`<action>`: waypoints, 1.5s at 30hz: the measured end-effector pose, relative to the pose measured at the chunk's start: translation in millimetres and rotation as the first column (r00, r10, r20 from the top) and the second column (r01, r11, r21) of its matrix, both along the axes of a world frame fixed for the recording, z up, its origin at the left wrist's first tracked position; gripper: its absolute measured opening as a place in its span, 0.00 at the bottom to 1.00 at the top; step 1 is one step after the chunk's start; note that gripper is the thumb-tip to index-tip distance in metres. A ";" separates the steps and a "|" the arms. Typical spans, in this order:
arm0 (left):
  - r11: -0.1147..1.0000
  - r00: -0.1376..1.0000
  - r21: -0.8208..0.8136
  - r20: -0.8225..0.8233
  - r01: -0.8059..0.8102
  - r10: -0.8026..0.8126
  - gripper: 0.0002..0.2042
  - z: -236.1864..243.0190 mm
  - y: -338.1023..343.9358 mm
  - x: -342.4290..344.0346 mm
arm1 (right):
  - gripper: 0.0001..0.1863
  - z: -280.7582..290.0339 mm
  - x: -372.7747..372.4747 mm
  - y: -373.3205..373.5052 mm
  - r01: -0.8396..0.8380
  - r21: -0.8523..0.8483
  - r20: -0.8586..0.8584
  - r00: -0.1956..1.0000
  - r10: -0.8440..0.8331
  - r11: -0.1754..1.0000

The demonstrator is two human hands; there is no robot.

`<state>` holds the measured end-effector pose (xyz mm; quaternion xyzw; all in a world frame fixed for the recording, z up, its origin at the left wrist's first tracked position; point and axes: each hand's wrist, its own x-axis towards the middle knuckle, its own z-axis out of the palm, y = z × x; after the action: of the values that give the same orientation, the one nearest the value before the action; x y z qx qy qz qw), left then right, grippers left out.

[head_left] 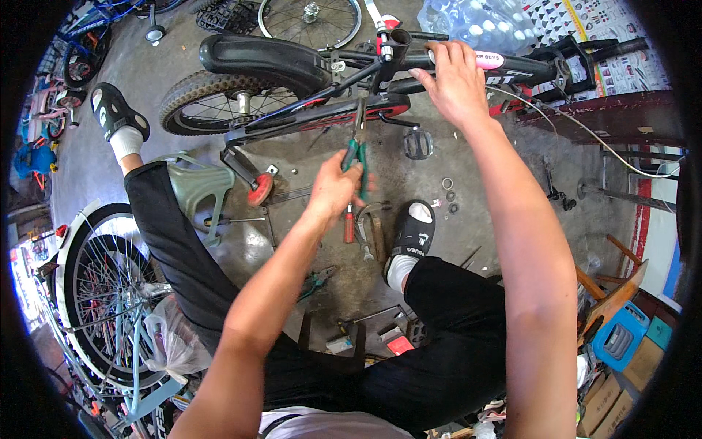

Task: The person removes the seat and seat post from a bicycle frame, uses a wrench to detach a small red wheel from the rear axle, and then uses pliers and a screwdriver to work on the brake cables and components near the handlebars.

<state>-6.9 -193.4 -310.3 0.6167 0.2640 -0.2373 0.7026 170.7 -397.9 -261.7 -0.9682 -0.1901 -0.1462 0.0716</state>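
**Black bicycle (391,62) before us**

The bicycle stretches across the top of our view. A pale green stool (194,183) stands beside our left leg. Our right hand (459,82) lies on the bicycle's frame, fingers draped over the black tube; we cannot tell how firmly they grip. Our left hand (340,183), its fingers partly blurred, grasps the green handles of the pliers (352,155), whose nose points up over the bicycle's chain guard; we cannot tell whether they touch. Below, we see a red-handled screwdriver (349,227) and, near our right shoe, small rings (450,196) on the floor.
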 end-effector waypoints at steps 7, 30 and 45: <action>0.168 0.727 0.957 -0.060 0.238 -0.684 0.13 34.2 47.0 46.6 | 0.31 0.9 0.2 0.7 0.005 0.002 -0.022 1.000 -0.005 1.000; -0.422 0.238 0.901 -0.433 0.099 -0.869 0.07 88.7 21.4 102.0 | 0.31 2.9 -0.9 2.1 0.002 0.031 -0.046 0.999 -0.001 1.000; 0.540 0.914 -0.738 -0.323 -0.405 0.245 0.29 -13.8 -51.2 13.9 | 0.31 -6.7 3.0 -3.2 0.000 0.011 -0.004 1.000 0.000 1.000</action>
<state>7.0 -244.6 -324.1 0.1573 0.3041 -0.2489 0.9060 173.7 -401.0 -268.4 -0.9681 -0.1892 -0.1451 0.0774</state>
